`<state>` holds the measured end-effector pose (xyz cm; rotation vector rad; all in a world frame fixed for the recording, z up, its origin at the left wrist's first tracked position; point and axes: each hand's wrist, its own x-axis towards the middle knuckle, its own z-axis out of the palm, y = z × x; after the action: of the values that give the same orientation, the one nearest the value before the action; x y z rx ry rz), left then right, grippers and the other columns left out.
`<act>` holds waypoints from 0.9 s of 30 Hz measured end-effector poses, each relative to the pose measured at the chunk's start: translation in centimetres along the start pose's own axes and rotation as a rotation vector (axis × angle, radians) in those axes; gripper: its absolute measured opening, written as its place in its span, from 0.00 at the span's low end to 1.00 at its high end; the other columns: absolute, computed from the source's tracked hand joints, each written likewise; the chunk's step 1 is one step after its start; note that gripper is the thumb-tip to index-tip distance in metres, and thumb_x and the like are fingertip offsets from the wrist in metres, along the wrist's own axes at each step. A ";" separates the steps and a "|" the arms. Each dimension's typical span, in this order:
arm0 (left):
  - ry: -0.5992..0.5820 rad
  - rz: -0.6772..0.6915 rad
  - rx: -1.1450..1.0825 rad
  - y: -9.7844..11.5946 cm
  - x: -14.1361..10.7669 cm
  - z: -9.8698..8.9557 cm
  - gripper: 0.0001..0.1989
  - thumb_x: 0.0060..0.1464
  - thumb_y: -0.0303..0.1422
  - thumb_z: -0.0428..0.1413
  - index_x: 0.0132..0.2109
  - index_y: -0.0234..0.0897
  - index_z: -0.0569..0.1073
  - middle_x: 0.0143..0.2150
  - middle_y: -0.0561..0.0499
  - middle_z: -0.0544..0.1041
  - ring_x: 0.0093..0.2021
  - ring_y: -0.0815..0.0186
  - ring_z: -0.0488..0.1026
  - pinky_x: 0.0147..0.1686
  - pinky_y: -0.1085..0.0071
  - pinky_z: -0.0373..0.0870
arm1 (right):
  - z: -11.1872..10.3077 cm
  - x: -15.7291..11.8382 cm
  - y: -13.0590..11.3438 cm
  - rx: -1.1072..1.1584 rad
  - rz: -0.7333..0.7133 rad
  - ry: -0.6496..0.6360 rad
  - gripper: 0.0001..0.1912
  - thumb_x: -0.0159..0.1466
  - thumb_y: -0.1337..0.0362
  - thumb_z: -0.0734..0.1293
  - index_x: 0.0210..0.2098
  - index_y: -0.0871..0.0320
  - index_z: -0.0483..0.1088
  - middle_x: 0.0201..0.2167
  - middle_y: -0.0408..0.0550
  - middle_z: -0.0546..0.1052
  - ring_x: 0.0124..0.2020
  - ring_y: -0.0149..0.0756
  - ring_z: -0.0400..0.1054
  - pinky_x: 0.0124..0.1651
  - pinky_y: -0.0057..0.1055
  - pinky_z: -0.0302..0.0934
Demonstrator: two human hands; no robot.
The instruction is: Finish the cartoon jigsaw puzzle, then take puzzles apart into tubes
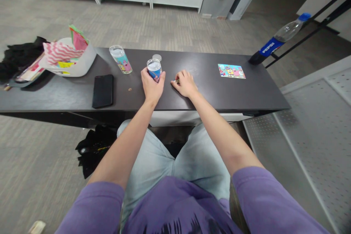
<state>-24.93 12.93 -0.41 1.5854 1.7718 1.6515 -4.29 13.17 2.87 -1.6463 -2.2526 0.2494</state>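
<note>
Midway along the dark table, a left hand closes its fingers around a clear, cartoon-printed canister, its long axis near upright; whether its base touches the table is hidden. Palm down, the right hand curls its fingers low over small pieces, any grip unclear. From those fingers the canister lies just leftward, slightly toward the far edge, a round lid beyond it. Both forearms cross the near edge.

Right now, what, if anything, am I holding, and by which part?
Your left hand grips the printed canister around its side, below the rim. Your right hand is over something small; I can't tell whether that's gripped.
</note>
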 end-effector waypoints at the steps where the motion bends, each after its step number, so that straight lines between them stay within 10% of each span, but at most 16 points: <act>1: -0.001 0.001 0.000 0.0 0.0 0.0 0.31 0.76 0.50 0.72 0.74 0.40 0.80 0.77 0.37 0.81 0.77 0.42 0.79 0.81 0.33 0.77 | 0.0 0.0 0.0 -0.005 0.001 0.002 0.12 0.85 0.57 0.73 0.61 0.57 0.79 0.68 0.69 0.82 0.70 0.67 0.74 0.76 0.59 0.68; 27: -0.006 0.025 0.011 -0.7 0.1 0.3 0.32 0.73 0.48 0.73 0.73 0.39 0.77 0.75 0.36 0.81 0.77 0.42 0.78 0.83 0.34 0.74 | -0.2 -0.5 -0.8 -0.071 -0.030 0.022 0.08 0.85 0.59 0.69 0.54 0.53 0.82 0.59 0.62 0.85 0.59 0.60 0.76 0.59 0.48 0.68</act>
<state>-25.09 13.33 -1.09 1.6225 1.7674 1.6491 -4.76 12.48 3.24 -1.6415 -2.2926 0.1447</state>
